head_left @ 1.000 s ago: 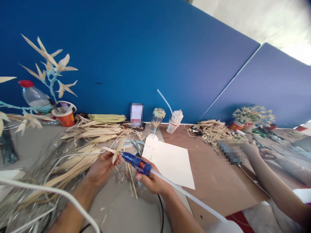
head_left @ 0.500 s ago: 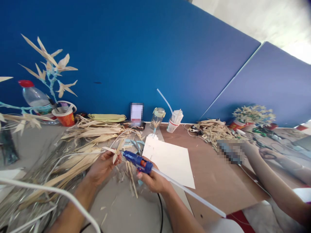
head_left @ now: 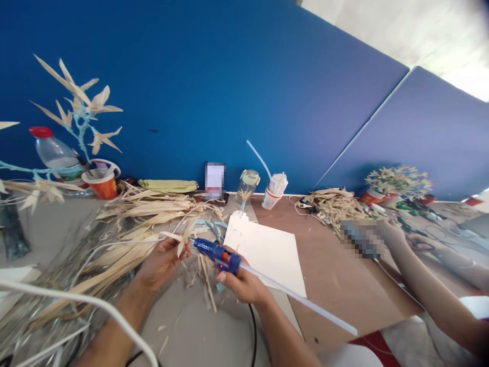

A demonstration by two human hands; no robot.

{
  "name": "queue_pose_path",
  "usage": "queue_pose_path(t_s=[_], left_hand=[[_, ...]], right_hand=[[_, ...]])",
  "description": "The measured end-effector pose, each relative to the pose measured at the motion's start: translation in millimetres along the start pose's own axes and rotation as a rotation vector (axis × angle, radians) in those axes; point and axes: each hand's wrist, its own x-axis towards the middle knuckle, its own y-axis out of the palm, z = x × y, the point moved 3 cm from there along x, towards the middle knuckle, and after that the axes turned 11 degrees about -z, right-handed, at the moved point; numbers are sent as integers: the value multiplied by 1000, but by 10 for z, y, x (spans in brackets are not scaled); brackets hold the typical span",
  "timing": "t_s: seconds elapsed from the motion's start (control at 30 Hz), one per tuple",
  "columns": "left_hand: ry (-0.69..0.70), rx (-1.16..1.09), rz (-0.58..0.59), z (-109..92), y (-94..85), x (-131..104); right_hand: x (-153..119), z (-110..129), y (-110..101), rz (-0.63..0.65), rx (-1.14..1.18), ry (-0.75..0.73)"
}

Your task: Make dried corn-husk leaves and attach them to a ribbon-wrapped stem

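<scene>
Pinched in the fingers of my left hand point(head_left: 162, 262) is a small flower of pale dried husk point(head_left: 183, 240), its pointed petals spread outward. My right hand point(head_left: 242, 280) is wrapped round a blue glue gun point(head_left: 216, 254). The gun's nozzle points left and sits at the flower, close to my left fingertips; whether they touch I cannot tell. A long translucent glue stick point(head_left: 301, 294) juts from the gun's back end toward the lower right. Husk scraps point(head_left: 207, 283) lie on the table below the nozzle.
Husk strips point(head_left: 153, 209) cover the left side, crossed by a white cable point(head_left: 87, 300). A white sheet point(head_left: 267, 255) lies right of the gun. Behind stand a phone point(head_left: 214, 181), a jar point(head_left: 248, 186) and a paper cup point(head_left: 273, 196). Another person's arms point(head_left: 424, 275) reach in at right.
The back end of the glue stick has risen slightly and shifted a little right. My left hand and the flower look almost unmoved.
</scene>
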Motion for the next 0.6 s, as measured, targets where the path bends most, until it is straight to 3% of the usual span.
queue_pose_path(t_s=[0.13,0.27,0.43,0.6], left_hand=[[21,-5,34,-6,2,-3],[35,-4,30,-19,10,-8],[71,29,49,-26,7,-9],[134,77,72,1,10,-4]], right_hand=[[22,60,-60,-47,75,9],[32,136,-163,-166,-38,12],[-92,46,-358,-310,-388,-4],[-307,-294,-523,-291,-761,59]])
